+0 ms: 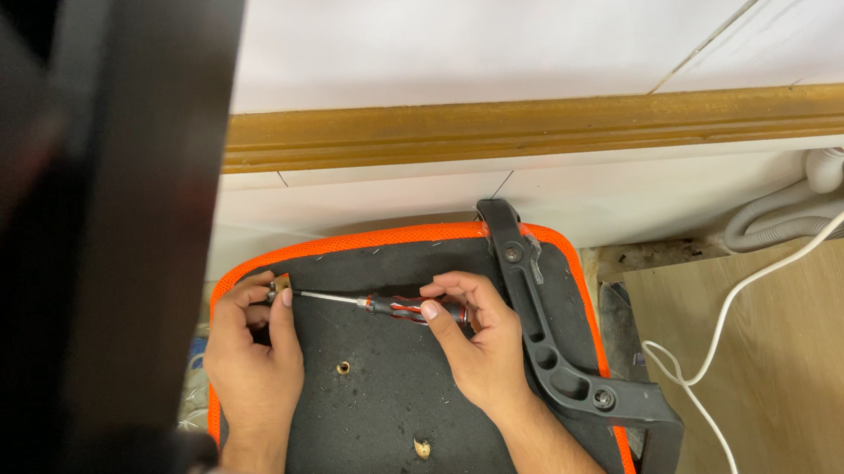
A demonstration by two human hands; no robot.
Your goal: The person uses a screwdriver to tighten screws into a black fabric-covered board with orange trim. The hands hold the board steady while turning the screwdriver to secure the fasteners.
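Note:
An upturned chair seat point(385, 400), black underneath with an orange fabric rim, lies in front of me. My right hand point(480, 338) grips the black-and-red handle of a screwdriver point(387, 306), whose thin metal shaft points left. My left hand point(250, 351) pinches the shaft's tip at a small screw near the seat's upper left corner. Two bare screw holes point(343, 368) show lower down on the black underside.
A black plastic armrest bracket point(550, 337) is fixed along the seat's right side. A dark chair part point(91, 243) fills the left of the view. A white cable point(747, 287) and grey hoses point(792, 213) lie at the right by the wooden skirting point(554, 124).

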